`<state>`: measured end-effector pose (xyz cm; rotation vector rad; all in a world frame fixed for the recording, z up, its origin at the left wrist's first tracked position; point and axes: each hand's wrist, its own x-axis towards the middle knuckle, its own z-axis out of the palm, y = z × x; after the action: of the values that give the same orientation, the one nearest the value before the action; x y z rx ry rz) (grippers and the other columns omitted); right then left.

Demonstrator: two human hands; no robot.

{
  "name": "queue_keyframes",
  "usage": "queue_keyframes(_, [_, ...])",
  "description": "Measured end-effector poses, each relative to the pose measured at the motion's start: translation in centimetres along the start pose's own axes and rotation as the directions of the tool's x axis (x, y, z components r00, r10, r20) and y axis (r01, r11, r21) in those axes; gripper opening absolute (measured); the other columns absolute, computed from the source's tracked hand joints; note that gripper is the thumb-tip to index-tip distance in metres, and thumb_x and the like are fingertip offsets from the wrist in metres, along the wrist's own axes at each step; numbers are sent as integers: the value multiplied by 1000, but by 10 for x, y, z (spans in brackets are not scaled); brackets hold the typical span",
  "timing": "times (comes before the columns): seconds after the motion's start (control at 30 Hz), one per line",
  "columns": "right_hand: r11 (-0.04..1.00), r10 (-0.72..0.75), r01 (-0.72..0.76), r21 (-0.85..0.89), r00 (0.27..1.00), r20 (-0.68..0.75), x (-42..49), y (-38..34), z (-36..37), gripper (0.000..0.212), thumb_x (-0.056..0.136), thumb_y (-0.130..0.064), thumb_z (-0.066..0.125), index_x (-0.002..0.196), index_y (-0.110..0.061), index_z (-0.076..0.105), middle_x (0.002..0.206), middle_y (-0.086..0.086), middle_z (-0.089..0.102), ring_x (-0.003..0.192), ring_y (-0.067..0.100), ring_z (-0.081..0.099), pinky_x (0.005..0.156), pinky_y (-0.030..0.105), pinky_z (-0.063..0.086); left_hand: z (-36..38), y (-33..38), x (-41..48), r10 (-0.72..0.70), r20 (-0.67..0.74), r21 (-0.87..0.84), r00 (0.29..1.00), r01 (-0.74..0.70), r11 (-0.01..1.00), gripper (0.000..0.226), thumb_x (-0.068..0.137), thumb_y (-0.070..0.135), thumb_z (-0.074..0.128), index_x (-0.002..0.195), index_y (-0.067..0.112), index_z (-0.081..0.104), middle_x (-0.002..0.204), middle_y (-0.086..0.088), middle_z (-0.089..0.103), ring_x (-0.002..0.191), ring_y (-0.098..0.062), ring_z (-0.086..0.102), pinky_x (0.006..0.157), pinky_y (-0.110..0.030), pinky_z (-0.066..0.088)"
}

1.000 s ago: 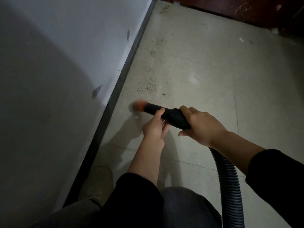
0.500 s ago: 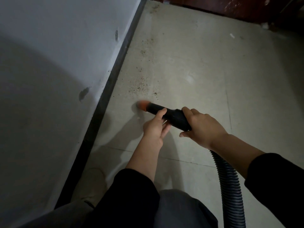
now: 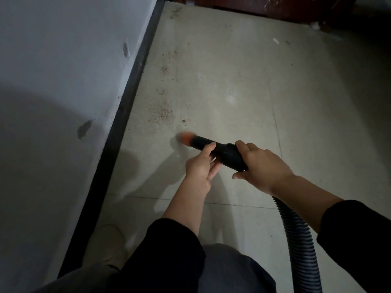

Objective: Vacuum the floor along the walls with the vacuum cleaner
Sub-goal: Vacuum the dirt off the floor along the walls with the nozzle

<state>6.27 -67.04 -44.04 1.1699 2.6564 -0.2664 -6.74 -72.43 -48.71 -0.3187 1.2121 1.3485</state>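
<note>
The black plastic vacuum nozzle with an orange tip (image 3: 208, 144) sits low over the pale tiled floor (image 3: 243, 85). Its long axis runs from the hands at lower right up and to the left, so the blurred orange end points toward the black skirting strip (image 3: 127, 106) at the foot of the white painted wall (image 3: 63, 60), but it stands apart from the strip. Whether the tip touches the floor cannot be told. The right hand (image 3: 263, 166) grasps the wider rear collar of the nozzle, fingers wrapped over the top. The left hand (image 3: 200, 167) holds the narrower tube ahead of it, thumb across the top and fingers beneath. One ribbed black hose (image 3: 300, 240) comes out from under the right hand and runs down to the bottom edge. Just beyond the tip lies a scatter of brown crumbs (image 3: 163, 114), with two thinner patches farther along the skirting. One small white scrap (image 3: 275, 41) lies well off, near the dark red-brown wooden panel (image 3: 254, 5) at the far end. The wall bears two dark scuff marks (image 3: 84, 129). Both arms wear black sleeves (image 3: 175, 250), and one pale shoe (image 3: 108, 244) shows beside the skirting at lower left.
</note>
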Motion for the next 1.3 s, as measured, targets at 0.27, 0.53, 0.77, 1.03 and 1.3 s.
queue_keyframes(0.27, [998,54,-53,-15,999,10,-21,13,0,60,85,-40,71,129,-16,37,108,4,55,86,27,60,68,32,46,10,-19,-4,-31,55,37,998,29,999,39,89,22,71,122,5,60,108,-10,73,85,-13,70,63,-20,59])
queue_keyframes(0.53, [993,119,-119,-3,993,2,-31,32,-3,61,84,-41,71,129,-18,37,109,3,55,87,26,60,72,35,49,29,-29,-3,-70,97,83,993,62,995,37,89,22,71,120,6,60,107,-10,72,85,-15,70,69,-23,60])
queue_keyframes(0.77, [994,94,-96,60,995,27,-47,41,-2,63,81,-43,74,130,-23,40,108,-1,57,88,21,59,74,32,50,28,-39,-10,-105,75,83,992,99,992,36,86,19,74,116,4,62,100,-14,74,81,-18,73,67,-25,61])
queue_keyframes(1.03, [991,29,-39,128,997,76,-61,41,0,62,78,-46,76,127,-27,42,106,-3,58,90,18,57,78,33,51,15,-49,-26,-113,39,72,993,110,991,38,84,18,75,115,-1,62,95,-14,74,73,-16,73,67,-25,61])
queue_keyframes(1.3, [994,2,-8,107,998,58,-50,23,1,60,80,-43,74,127,-24,42,105,-1,57,87,21,57,76,34,50,2,-38,-23,-70,-5,54,998,71,996,38,84,19,75,115,0,63,88,-12,73,66,-13,72,61,-23,60])
